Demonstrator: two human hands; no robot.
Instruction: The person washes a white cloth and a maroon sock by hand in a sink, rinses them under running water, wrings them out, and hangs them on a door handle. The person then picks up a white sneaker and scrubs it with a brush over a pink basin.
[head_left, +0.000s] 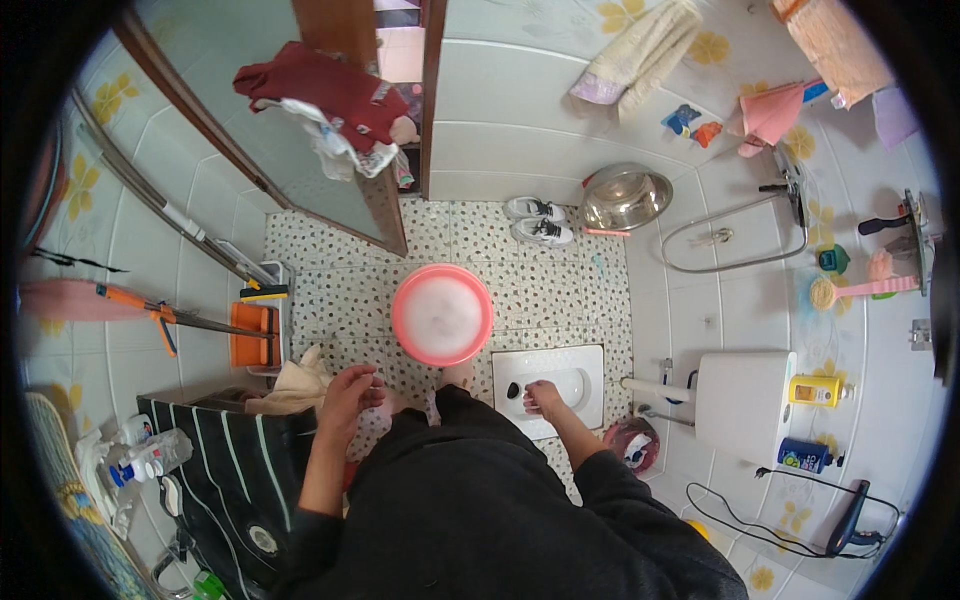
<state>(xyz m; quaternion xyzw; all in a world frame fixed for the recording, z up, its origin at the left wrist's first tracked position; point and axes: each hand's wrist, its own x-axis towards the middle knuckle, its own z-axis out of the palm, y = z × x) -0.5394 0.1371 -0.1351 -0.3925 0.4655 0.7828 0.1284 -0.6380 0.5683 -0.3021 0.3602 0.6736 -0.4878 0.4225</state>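
A pink plastic basin (396, 330) full of white suds sits on the speckled tile floor just ahead of my feet. My left hand (354, 396) hangs in the air near a cream cloth (300, 381), its fingers loosely curled and apart, with nothing in it. Over the white squat toilet (577, 420) is my right hand (543, 399), fingers bent inward; whether anything small lies inside them is hidden. Neither hand touches the basin.
A glass door (330, 187) stands ajar, with a dark red garment (322, 94) hung over it. White sneakers (541, 231) and a steel bowl (627, 198) are by the far wall. At left are a black striped washstand (217, 450) and mops (202, 319); at right, a cistern (739, 409) and a waste bin (651, 457).
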